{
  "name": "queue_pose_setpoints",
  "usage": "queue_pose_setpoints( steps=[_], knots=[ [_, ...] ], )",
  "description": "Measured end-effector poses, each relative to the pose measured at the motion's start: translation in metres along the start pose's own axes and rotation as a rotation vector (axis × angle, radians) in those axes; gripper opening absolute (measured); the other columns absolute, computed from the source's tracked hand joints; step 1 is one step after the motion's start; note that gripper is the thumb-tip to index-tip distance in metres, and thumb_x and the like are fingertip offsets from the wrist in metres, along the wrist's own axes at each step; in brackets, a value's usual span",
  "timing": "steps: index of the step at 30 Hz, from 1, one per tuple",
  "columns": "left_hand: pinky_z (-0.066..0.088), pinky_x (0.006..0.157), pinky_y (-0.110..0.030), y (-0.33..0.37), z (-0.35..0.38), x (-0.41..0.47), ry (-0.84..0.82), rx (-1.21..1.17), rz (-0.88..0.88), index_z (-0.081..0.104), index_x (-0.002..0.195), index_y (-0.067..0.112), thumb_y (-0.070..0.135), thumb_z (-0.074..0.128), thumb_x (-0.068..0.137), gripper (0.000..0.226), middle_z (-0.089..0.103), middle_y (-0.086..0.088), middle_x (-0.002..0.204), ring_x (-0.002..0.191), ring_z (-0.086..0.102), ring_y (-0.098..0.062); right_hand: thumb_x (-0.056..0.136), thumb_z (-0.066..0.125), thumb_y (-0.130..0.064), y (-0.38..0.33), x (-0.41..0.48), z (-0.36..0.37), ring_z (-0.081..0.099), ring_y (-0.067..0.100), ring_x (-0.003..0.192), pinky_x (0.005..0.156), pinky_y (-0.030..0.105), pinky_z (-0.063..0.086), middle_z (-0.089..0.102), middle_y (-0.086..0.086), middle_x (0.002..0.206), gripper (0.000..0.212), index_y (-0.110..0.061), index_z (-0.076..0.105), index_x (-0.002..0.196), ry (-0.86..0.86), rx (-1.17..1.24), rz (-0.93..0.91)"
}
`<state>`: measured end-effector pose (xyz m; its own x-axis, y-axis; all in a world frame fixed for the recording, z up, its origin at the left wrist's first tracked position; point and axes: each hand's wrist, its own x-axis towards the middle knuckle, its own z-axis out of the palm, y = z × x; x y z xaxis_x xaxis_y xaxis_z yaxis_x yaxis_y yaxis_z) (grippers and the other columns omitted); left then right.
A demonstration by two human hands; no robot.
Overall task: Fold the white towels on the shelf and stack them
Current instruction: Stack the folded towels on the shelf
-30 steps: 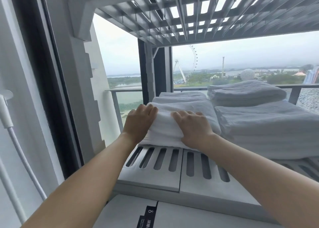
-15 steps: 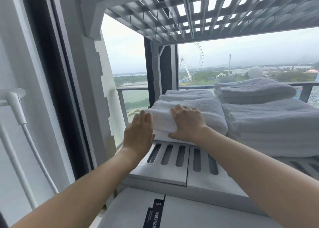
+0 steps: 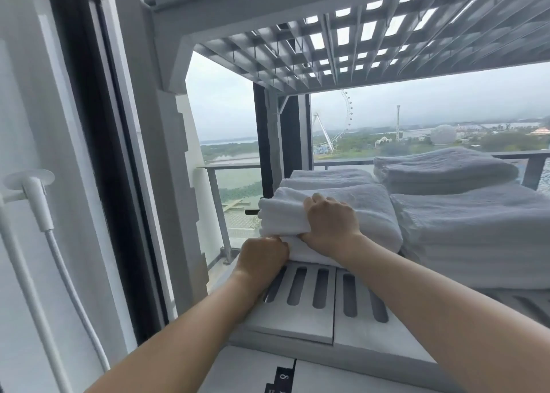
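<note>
Head view showed the grey slotted plastic shelf (image 3: 297,318) bearing the folded white terry towel (image 3: 372,211). The right hand (image 3: 330,226) curled around its upper fold, the left hand (image 3: 262,258) clutched the lower layer. It seemed a lift for stacking, needing both layers kept together.

The grey slotted shelf (image 3: 309,285) carries a tall stack (image 3: 476,237) of folded white towels. Just left of the tall stack lies the front towel (image 3: 372,214), thickly folded. Behind and left of the stack sits a flatter towel (image 3: 330,175), and directly behind it a rounded bundle (image 3: 443,169).
</note>
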<state>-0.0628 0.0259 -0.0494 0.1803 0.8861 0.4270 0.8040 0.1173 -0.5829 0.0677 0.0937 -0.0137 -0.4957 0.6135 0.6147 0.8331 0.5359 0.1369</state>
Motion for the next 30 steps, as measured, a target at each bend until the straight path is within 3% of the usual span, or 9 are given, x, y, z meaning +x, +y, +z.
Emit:
queue_pose_setpoints(
  steps=[4,8,11,16,20,23,26,28,30],
  knots=[
    [0.026,0.031,-0.012,0.000,-0.001,0.004,0.090,-0.012,-0.025,0.053,0.035,0.022,0.026,0.089,0.033,0.036,0.047,0.010,0.035,0.028,0.047,-0.006,0.079,0.063,-0.034,-0.004,-0.001,0.002,0.056,0.022,0.087,0.061,0.030,0.037,0.054,0.003,0.100,0.041,-0.012,0.046,0.110,0.029,-0.076,0.026],
    [0.033,0.046,-0.022,-0.002,0.000,-0.006,0.066,-0.112,0.007,0.062,0.072,0.023,0.022,0.065,0.078,0.007,0.064,0.006,0.073,0.062,0.065,-0.015,0.079,0.063,-0.027,0.006,0.019,-0.016,0.058,0.022,0.091,0.058,0.030,0.035,0.055,0.002,0.104,0.038,-0.013,0.044,0.109,0.113,-0.072,0.147],
    [0.035,0.056,-0.027,-0.001,0.010,-0.012,0.063,-0.173,-0.019,0.058,0.091,0.022,0.017,0.041,0.092,0.018,0.062,0.003,0.094,0.085,0.066,-0.022,0.077,0.065,-0.037,0.009,0.020,-0.024,0.058,0.023,0.088,0.058,0.030,0.034,0.055,0.002,0.102,0.044,-0.012,0.044,0.107,0.173,-0.099,0.158],
    [0.035,0.052,-0.026,-0.004,0.000,-0.021,0.106,-0.218,-0.052,0.063,0.082,0.021,0.025,0.049,0.087,0.016,0.067,0.003,0.083,0.072,0.066,-0.022,0.074,0.063,-0.047,-0.014,-0.014,0.002,0.053,0.023,0.089,0.068,0.032,0.036,0.054,0.005,0.104,0.054,-0.012,0.045,0.111,0.047,-0.120,-0.080],
    [0.039,0.036,-0.023,-0.012,-0.014,-0.024,0.411,-0.260,-0.021,0.057,0.063,0.017,0.030,0.075,0.065,0.022,0.056,0.002,0.061,0.050,0.057,-0.020,0.075,0.059,-0.050,-0.005,-0.009,-0.007,0.052,0.023,0.091,0.071,0.033,0.037,0.053,0.005,0.104,0.053,-0.013,0.046,0.111,0.050,-0.080,-0.112],
    [0.052,0.062,-0.036,-0.018,-0.021,-0.006,0.439,-0.231,-0.032,0.058,0.096,0.008,0.029,0.082,0.055,0.052,0.060,-0.010,0.097,0.085,0.060,-0.027,0.074,0.060,-0.053,0.004,-0.012,-0.011,0.051,0.023,0.095,0.079,0.034,0.041,0.052,0.006,0.109,0.062,-0.012,0.044,0.117,-0.032,-0.055,-0.283],
    [0.029,0.106,-0.048,-0.019,-0.019,0.014,0.237,-0.153,0.045,0.037,0.132,0.011,0.028,0.071,0.073,0.070,0.047,-0.008,0.132,0.123,0.044,-0.028,0.067,0.068,-0.053,0.033,-0.019,-0.021,0.048,0.021,0.112,0.093,0.036,0.040,0.048,0.003,0.127,0.087,-0.016,0.030,0.136,-0.165,0.017,-0.358],
    [0.030,0.105,-0.043,-0.021,-0.013,0.022,0.181,-0.178,0.043,0.033,0.131,0.017,0.022,0.064,0.078,0.061,0.044,-0.004,0.131,0.121,0.043,-0.025,0.062,0.071,-0.057,0.061,-0.028,-0.026,0.038,0.018,0.126,0.103,0.038,0.033,0.037,-0.003,0.142,0.100,-0.025,0.020,0.142,-0.228,0.053,-0.327],
    [0.044,0.085,-0.034,-0.023,-0.008,0.027,0.174,-0.264,0.022,0.036,0.125,0.021,0.017,0.065,0.074,0.058,0.043,-0.002,0.125,0.112,0.044,-0.023,0.062,0.067,-0.065,0.085,-0.039,-0.026,0.030,0.013,0.132,0.107,0.038,0.028,0.028,-0.009,0.148,0.101,-0.032,0.017,0.143,-0.272,0.089,-0.286]
  ],
)
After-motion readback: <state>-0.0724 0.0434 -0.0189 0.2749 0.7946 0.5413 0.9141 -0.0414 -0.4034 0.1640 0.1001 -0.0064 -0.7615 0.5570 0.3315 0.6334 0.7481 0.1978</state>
